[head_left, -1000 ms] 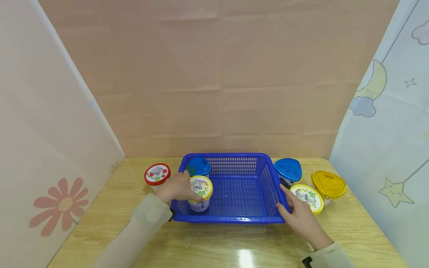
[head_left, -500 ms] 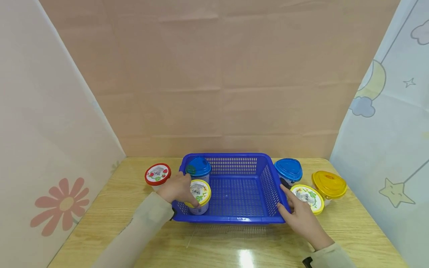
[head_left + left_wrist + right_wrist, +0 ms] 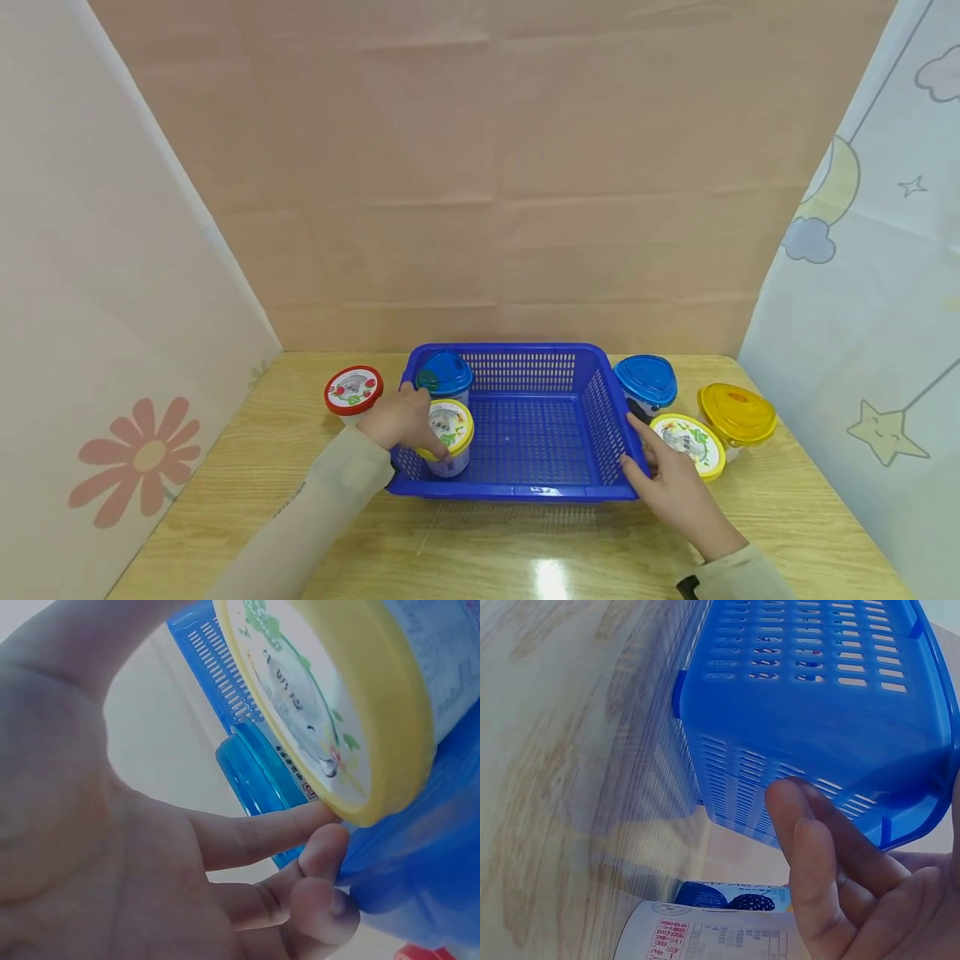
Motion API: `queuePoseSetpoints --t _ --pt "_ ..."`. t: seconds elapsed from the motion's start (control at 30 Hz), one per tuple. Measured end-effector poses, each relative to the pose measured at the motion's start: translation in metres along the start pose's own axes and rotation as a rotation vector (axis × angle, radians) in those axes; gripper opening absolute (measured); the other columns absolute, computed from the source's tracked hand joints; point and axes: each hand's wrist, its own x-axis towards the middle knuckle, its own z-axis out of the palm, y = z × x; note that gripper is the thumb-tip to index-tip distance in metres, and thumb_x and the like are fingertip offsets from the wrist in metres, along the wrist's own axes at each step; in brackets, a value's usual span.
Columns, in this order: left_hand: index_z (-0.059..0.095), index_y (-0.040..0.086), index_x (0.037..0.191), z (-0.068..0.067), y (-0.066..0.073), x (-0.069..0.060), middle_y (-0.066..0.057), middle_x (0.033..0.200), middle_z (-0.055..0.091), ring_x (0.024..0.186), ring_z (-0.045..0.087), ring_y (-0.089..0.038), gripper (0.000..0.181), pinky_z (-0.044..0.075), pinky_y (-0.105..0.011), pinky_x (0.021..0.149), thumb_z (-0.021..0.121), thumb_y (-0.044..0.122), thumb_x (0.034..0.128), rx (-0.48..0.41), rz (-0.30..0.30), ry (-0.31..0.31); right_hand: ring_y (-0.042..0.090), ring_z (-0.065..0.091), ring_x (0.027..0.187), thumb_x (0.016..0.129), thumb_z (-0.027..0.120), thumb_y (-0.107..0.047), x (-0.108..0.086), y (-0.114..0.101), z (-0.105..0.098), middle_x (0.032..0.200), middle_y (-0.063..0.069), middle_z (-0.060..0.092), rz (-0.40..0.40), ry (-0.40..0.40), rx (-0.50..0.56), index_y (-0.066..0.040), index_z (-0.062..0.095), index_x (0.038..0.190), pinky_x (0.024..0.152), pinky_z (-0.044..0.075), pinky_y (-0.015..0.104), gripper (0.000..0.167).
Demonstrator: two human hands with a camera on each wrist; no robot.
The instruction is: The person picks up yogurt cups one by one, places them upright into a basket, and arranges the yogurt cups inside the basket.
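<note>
1. The left hand (image 3: 400,419) grasps a round white-and-yellow tub (image 3: 450,423) by its lid, thumb across the near side and index finger at the rim; gripping from above probably clears the basket wall.
2. That tub is inside the blue basket (image 3: 510,492), in its near-left corner; I cannot tell whether its base touches the floor.
3. Just beyond the left hand, also inside, is a blue-lidded tub (image 3: 447,375).
4. The right hand (image 3: 671,479) grips the basket's right rim, fingers against the outer wall, apparently to steady it.
5. Outside the basket, left of the left hand, sits a red-lidded tub (image 3: 353,390).
6. Beyond and right of the right hand, a second blue tub (image 3: 646,379), a yellow-rimmed tub (image 3: 688,446) and an amber-lidded tub (image 3: 737,412) cluster on the table (image 3: 465,567), within its easy reach, I judge.
</note>
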Motion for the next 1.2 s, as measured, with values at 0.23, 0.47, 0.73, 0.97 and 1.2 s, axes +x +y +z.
queuePoseSetpoints --t 0.23,0.47,0.73,0.97,1.2 --pt "0.055 0.001 0.133 -0.0017 0.0015 0.0014 -0.014 0.105 0.054 0.089 0.054 -0.029 0.1 0.057 -0.048 0.08 0.093 0.054 0.0568 0.018 -0.001 0.008 0.02 0.069 0.09 0.098 0.061 -0.019 0.0004 -0.0015 -0.0006 0.113 0.02 0.071 -0.007 0.01 -0.003 -0.003 0.032 0.155 0.067 0.055 0.022 0.066" --pt "0.055 0.001 0.134 -0.0029 0.0021 0.0009 -0.016 0.106 0.055 0.088 0.056 -0.03 0.104 0.057 -0.05 0.079 0.093 0.056 0.0548 0.028 -0.004 0.017 0.02 0.07 0.091 0.098 0.061 -0.019 0.0011 -0.0014 -0.0004 0.113 0.02 0.071 0.004 0.001 0.004 -0.004 0.031 0.155 0.068 0.055 0.021 0.066" --pt "0.056 0.002 0.133 -0.0011 0.002 0.0001 -0.016 0.106 0.056 0.089 0.056 -0.03 0.103 0.058 -0.049 0.078 0.094 0.056 0.0545 0.025 -0.022 0.02 0.019 0.07 0.091 0.098 0.061 -0.019 0.0012 -0.0003 -0.0004 0.114 0.02 0.071 0.006 -0.009 0.008 -0.004 0.031 0.155 0.07 0.056 0.024 0.066" --pt "0.06 0.004 0.127 -0.0014 0.0023 0.0007 -0.013 0.103 0.056 0.087 0.056 -0.028 0.095 0.058 -0.047 0.075 0.093 0.055 0.0544 0.003 -0.029 0.037 0.017 0.069 0.088 0.098 0.061 -0.02 0.0015 0.0002 -0.0011 0.111 0.019 0.072 0.001 0.0 -0.006 -0.004 0.031 0.155 0.068 0.054 0.022 0.067" --pt "0.061 0.005 0.127 -0.0006 0.0025 -0.0002 -0.013 0.104 0.056 0.088 0.055 -0.028 0.093 0.058 -0.047 0.075 0.093 0.055 0.055 -0.002 -0.041 0.031 0.017 0.068 0.089 0.098 0.061 -0.023 0.0015 0.0013 -0.001 0.113 0.019 0.072 0.015 -0.013 -0.013 -0.005 0.031 0.156 0.069 0.053 0.023 0.067"
